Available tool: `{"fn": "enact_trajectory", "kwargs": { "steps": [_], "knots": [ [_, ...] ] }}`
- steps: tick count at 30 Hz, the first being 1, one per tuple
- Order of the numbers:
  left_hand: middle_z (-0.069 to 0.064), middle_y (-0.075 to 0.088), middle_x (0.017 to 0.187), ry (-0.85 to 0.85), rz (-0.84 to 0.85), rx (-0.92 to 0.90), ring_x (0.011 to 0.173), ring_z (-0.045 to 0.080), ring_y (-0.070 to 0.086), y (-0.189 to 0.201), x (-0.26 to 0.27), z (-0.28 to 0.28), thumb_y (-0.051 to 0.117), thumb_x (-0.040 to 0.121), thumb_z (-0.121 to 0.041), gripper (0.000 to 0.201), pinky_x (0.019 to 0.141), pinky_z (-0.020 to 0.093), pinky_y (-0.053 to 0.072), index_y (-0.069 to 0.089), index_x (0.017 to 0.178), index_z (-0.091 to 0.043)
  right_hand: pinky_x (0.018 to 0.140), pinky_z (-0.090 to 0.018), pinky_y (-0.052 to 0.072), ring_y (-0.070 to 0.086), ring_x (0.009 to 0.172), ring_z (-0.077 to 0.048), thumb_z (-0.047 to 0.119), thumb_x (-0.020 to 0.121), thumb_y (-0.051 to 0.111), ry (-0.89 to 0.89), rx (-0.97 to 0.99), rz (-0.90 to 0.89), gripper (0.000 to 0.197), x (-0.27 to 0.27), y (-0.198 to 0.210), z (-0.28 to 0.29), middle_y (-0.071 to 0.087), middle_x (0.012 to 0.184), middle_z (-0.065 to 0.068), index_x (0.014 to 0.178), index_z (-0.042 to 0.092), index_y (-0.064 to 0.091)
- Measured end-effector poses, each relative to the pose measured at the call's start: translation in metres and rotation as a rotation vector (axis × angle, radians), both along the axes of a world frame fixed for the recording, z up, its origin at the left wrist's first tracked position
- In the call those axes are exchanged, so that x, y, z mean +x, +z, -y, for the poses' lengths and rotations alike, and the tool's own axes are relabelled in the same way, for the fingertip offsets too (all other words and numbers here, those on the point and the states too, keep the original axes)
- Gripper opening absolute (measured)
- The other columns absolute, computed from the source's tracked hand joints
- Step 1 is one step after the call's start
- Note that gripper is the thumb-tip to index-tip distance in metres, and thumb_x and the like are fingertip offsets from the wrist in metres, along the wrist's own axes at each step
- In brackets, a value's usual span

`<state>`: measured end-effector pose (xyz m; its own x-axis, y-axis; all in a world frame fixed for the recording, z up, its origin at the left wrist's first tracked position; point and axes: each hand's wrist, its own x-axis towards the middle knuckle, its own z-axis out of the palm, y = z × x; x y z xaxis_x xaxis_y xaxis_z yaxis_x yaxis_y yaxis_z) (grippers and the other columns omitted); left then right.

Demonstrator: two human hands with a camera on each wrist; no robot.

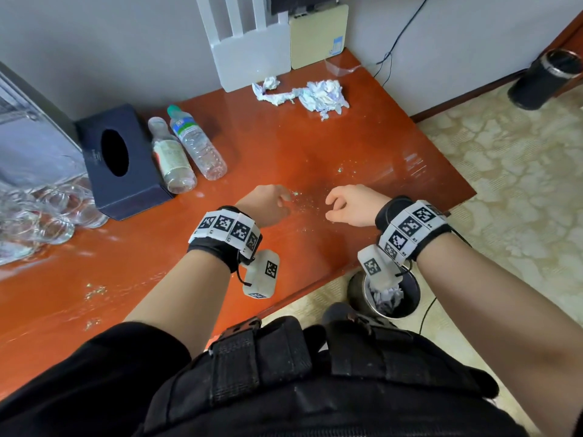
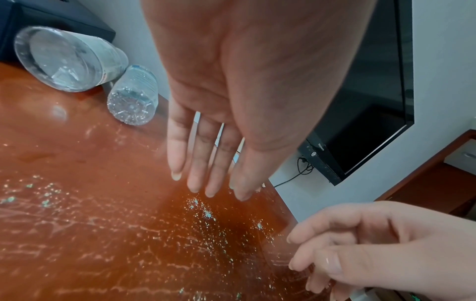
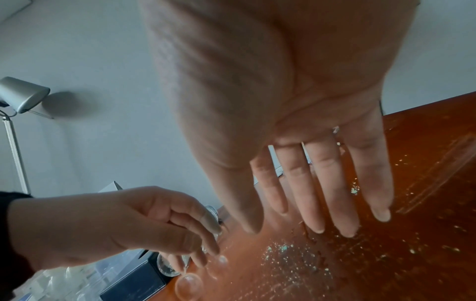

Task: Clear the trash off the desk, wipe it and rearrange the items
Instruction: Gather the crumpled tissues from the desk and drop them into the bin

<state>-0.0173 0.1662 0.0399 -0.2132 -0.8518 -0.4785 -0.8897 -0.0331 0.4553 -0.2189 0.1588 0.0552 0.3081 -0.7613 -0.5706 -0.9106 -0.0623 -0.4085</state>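
The glossy red-brown desk (image 1: pixel 362 146) carries pale crumbs (image 1: pixel 298 200) scattered between my two hands. My left hand (image 1: pixel 268 205) hovers just above the desk with its fingers (image 2: pixel 213 183) straight and holds nothing. My right hand (image 1: pixel 348 206) hangs a little to the right, its fingers (image 3: pixel 322 220) relaxed and empty. More crumbs (image 1: pixel 94 291) lie near the front left. Crumpled white paper (image 1: pixel 303 93) sits at the back of the desk. Two clear plastic bottles (image 1: pixel 186 149) lie on their sides next to a dark tissue box (image 1: pixel 123 162).
Several drinking glasses (image 1: pixel 47 216) crowd the left edge. A white stand (image 1: pixel 252 55) and a beige box (image 1: pixel 318 36) lean on the back wall. A metal bin (image 1: pixel 389 294) with paper in it stands on the floor below the desk's front edge; a black bin (image 1: pixel 545 78) stands far right.
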Motion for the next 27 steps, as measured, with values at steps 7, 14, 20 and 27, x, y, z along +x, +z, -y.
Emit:
{"fn": "enact_trajectory", "kwargs": {
  "steps": [7, 14, 20, 27],
  "knots": [
    [0.004, 0.059, 0.122, 0.056, -0.031, 0.019, 0.107, 0.022, 0.058, -0.007, -0.005, 0.028, 0.049, 0.094, -0.019, 0.032, 0.084, 0.027, 0.044, 0.054, 0.125, -0.014, 0.092, -0.030, 0.042, 0.056, 0.103, -0.018, 0.033, 0.093, 0.056, 0.061, 0.008, -0.001, 0.036, -0.002, -0.003, 0.044, 0.062, 0.116, -0.001, 0.125, 0.018, 0.053],
    [0.002, 0.059, 0.122, 0.133, -0.041, 0.041, 0.110, 0.021, 0.057, -0.007, -0.036, 0.087, 0.048, 0.094, -0.019, 0.033, 0.090, 0.031, 0.046, 0.053, 0.126, -0.015, 0.092, -0.030, 0.045, 0.058, 0.102, -0.018, 0.034, 0.092, 0.057, 0.128, 0.029, 0.011, 0.037, -0.029, -0.001, 0.119, 0.061, 0.120, -0.001, 0.126, 0.019, 0.053],
    [0.003, 0.058, 0.123, 0.158, -0.042, 0.039, 0.112, 0.022, 0.055, -0.001, -0.060, 0.146, 0.048, 0.094, -0.021, 0.033, 0.091, 0.031, 0.045, 0.052, 0.127, -0.015, 0.094, -0.031, 0.046, 0.058, 0.105, -0.019, 0.033, 0.091, 0.058, 0.129, 0.012, 0.029, 0.040, -0.055, 0.004, 0.186, 0.061, 0.123, -0.003, 0.127, 0.018, 0.053],
    [0.003, 0.059, 0.122, 0.209, -0.043, 0.025, 0.111, 0.021, 0.055, -0.008, -0.065, 0.208, 0.049, 0.094, -0.021, 0.033, 0.087, 0.028, 0.043, 0.052, 0.126, -0.014, 0.090, -0.029, 0.046, 0.057, 0.104, -0.018, 0.033, 0.091, 0.058, 0.111, -0.005, 0.048, 0.044, -0.067, -0.003, 0.254, 0.059, 0.124, -0.004, 0.131, 0.019, 0.049]
  ]
}}
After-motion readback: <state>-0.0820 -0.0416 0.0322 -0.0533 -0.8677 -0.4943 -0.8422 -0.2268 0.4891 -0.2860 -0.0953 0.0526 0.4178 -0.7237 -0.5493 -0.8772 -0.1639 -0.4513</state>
